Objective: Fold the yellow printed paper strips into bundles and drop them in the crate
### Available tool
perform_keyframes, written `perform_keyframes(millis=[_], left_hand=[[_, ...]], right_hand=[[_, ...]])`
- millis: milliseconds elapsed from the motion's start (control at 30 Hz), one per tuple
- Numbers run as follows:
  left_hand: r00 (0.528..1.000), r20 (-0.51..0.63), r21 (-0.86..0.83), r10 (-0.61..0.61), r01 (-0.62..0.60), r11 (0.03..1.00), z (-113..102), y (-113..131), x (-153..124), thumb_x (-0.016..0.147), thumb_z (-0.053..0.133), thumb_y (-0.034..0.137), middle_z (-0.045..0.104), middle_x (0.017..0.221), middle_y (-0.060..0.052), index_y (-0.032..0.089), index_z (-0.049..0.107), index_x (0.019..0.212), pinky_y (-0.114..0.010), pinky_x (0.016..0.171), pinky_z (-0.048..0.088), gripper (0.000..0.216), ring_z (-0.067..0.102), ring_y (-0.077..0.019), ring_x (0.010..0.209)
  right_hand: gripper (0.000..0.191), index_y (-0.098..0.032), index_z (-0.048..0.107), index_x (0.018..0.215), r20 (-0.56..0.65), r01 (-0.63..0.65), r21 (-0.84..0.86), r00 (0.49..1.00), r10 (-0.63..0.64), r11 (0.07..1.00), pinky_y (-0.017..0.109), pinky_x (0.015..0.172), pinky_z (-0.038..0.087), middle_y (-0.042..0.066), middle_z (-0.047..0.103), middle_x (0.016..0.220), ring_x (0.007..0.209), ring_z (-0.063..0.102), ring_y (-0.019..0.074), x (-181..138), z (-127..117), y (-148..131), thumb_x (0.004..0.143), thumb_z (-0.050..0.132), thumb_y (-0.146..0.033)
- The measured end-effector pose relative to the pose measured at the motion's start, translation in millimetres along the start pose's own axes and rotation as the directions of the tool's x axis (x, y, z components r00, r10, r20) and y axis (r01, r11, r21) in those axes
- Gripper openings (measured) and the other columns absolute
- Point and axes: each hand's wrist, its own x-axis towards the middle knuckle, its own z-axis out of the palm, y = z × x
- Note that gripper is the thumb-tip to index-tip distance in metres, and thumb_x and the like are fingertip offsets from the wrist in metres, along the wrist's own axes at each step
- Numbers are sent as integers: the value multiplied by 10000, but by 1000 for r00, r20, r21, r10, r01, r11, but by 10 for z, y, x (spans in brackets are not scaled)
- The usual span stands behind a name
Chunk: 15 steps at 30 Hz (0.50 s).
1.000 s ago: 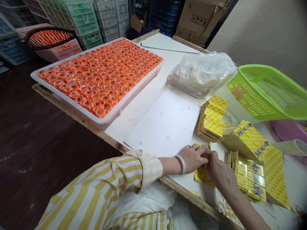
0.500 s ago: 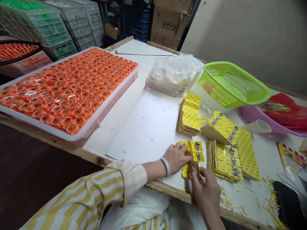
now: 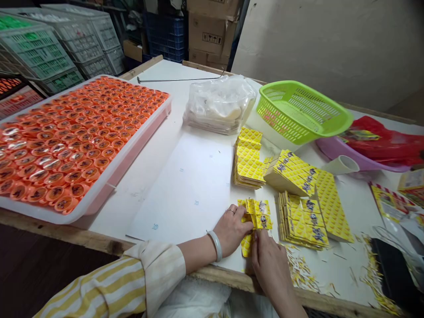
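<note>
A yellow printed card sheet (image 3: 263,215) with small dark figures lies near the table's front edge. My left hand (image 3: 232,230), wearing a ring and a pale bangle, has its fingers bent over the sheet's left side, holding it against the table. My right hand (image 3: 272,260) is closed at the sheet's lower edge, thumb and fingertips on the card; part of the sheet is hidden beneath both hands. Just to the right sits a pile of folded yellow cards (image 3: 303,221). Behind the hands is another stack of yellow cards (image 3: 249,160).
Larger yellow card blocks (image 3: 333,205) stand at right, with paper scraps (image 3: 303,269) nearby. A tray of orange cups (image 3: 96,194) fills the left. Farther back are a clear plastic bag (image 3: 220,104), a green basket (image 3: 304,110) and a purple basin (image 3: 361,159). A black object (image 3: 392,269) lies far right.
My right hand has moved up against the sheet, and the raised brown-backed part between my hands no longer shows. My left hand stays on the sheet. The view has turned rightward.
</note>
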Motion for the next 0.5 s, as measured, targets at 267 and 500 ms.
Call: perform_keyframes(millis=[267,500], left_hand=[[999,18,-32,-28,29,999,-8,-6,3,888,517,282,516,1046,-76,210,645,904,-347,810,441,147,457,-214,952],[999,28,-51,-39,40,998,-9,-10,15,876,536,269,518,1047,-68,215,669,870,-344,809,450,144,448,-216,946]], right_hand=[[204,-236,413,776,40,-11,133,999,6,991,286,590,310,9,608,630,628,596,196,-3,-36,88,925,275,-218],[206,-231,429,787,99,13,246,994,-39,969,304,650,338,2,606,640,627,591,197,18,-72,106,924,276,-235]])
